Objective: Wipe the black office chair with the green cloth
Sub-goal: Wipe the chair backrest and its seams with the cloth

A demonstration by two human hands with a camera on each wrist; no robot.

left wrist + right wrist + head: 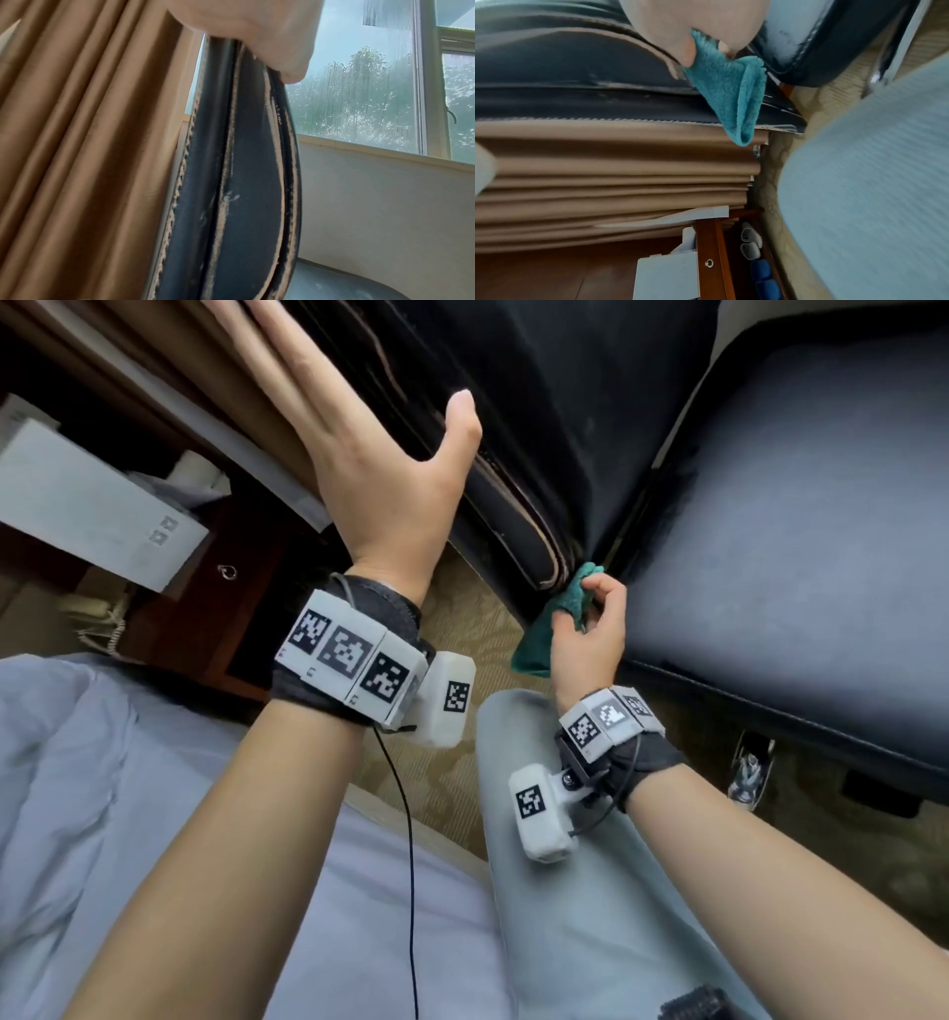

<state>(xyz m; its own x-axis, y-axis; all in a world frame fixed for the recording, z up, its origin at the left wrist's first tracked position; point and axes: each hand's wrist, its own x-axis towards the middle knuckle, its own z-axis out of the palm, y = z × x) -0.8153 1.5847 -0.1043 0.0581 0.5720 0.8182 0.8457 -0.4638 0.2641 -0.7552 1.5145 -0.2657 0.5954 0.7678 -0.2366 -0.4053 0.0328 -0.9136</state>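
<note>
Pinching green cloth (557, 613), right fingers (613, 588) curled; left fingers (287, 377) straight.

Tan curtains (85, 142) hang in heavy folds on the left, right by a big window (359, 91) that's streaked with rain, green trees blurry behind it and greyish daylight coming in. Below the sill there's a plain pale wall (385, 213). Floor is beige patterned carpet (462, 618). On the near left sits a dark wooden cabinet (215, 608) with a small ring pull, white boxes (97, 505) on top, and a bed with light bluish sheets (128, 814) beside it.
</note>
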